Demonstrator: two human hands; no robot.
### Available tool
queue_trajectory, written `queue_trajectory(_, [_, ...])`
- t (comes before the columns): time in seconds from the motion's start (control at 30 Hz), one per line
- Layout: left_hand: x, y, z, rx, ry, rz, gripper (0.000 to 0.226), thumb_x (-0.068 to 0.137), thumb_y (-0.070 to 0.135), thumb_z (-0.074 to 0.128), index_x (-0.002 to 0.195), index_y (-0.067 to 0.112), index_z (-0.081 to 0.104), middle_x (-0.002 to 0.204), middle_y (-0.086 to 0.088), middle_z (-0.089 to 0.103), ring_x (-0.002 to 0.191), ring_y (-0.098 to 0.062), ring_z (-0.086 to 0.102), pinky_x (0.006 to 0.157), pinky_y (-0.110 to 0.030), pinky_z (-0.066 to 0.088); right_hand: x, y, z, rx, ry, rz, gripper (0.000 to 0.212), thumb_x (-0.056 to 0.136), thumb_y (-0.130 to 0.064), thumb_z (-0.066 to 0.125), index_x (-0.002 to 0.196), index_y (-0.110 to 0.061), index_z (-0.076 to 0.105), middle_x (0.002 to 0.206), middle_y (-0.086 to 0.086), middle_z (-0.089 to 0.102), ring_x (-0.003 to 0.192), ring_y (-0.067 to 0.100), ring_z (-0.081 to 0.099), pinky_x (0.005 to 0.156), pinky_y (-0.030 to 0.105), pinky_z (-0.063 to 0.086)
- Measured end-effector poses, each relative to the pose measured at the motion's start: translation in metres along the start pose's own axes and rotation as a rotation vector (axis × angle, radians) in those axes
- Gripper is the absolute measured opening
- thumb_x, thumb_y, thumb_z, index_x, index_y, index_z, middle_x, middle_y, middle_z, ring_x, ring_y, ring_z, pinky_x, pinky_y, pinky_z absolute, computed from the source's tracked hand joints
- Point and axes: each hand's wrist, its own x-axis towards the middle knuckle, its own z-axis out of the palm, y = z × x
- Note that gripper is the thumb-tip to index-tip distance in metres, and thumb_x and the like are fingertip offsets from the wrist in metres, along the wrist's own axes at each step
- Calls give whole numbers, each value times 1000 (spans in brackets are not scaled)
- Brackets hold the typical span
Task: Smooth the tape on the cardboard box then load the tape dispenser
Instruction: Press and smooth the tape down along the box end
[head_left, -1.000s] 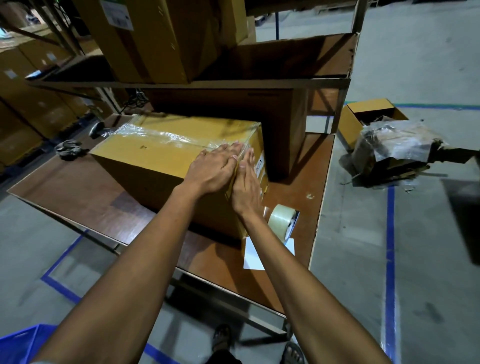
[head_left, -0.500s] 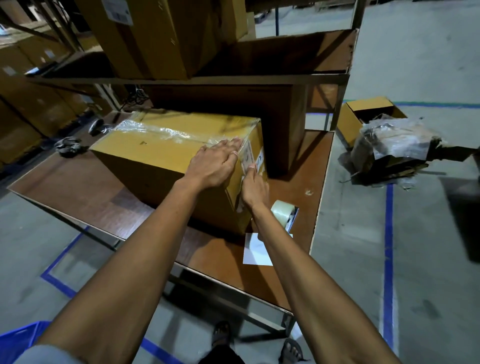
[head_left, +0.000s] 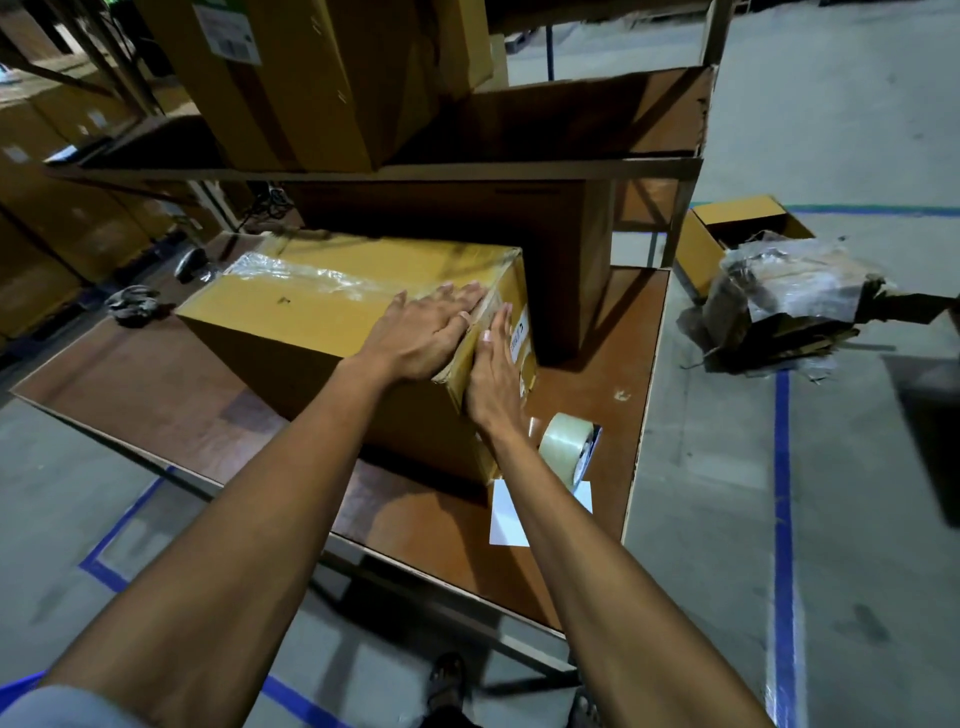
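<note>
A yellow-brown cardboard box (head_left: 291, 317) lies on the brown table (head_left: 171, 395), with a strip of wrinkled clear tape (head_left: 311, 273) along its top. My left hand (head_left: 423, 332) lies flat on the box top at its near right corner, fingers spread. My right hand (head_left: 493, 371) presses flat against the box's right end face, just below that corner. A roll of clear tape in a dispenser (head_left: 569, 441) stands on the table to the right of my right wrist.
A white paper sheet (head_left: 506, 519) lies near the table's front edge. A dark box (head_left: 561, 249) stands behind the taped one under a shelf (head_left: 519, 166) holding cartons. An open box (head_left: 727, 234) and wrapped debris (head_left: 779, 306) sit on the floor to the right.
My right hand slid down the box's end face and came back up toward the corner. My left hand stayed flat on the top corner.
</note>
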Motion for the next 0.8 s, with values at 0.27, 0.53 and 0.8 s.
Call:
queue_trajectory(0.27, [1, 3, 1, 78, -4, -182, 72, 107, 58, 13, 172, 30, 4, 180, 10, 1, 166, -17, 7, 131, -63, 5, -11, 33, 3, -115, -63, 114, 70, 110, -56, 10, 168, -23, -12, 178, -5, -7, 164, 15, -4, 133, 51, 8])
queue_trajectory(0.53, [-4, -1, 2, 39, 10, 7, 63, 108, 54, 9, 170, 43, 10, 177, 24, 4, 165, -7, 2, 129, -66, -7, 4, -4, 8, -79, 69, -188, 76, 108, -61, 10, 170, -19, 3, 179, -3, -6, 164, 10, -2, 134, 41, 10])
queue_trajectory(0.8, [3, 3, 3, 67, -15, -140, 66, 108, 58, 11, 171, 41, 7, 178, 20, 7, 166, -15, 6, 130, -66, 1, -1, 9, 17, -25, 89, -2, 77, 105, -66, 8, 170, -25, -1, 178, -7, -5, 164, 10, 1, 132, 47, 15])
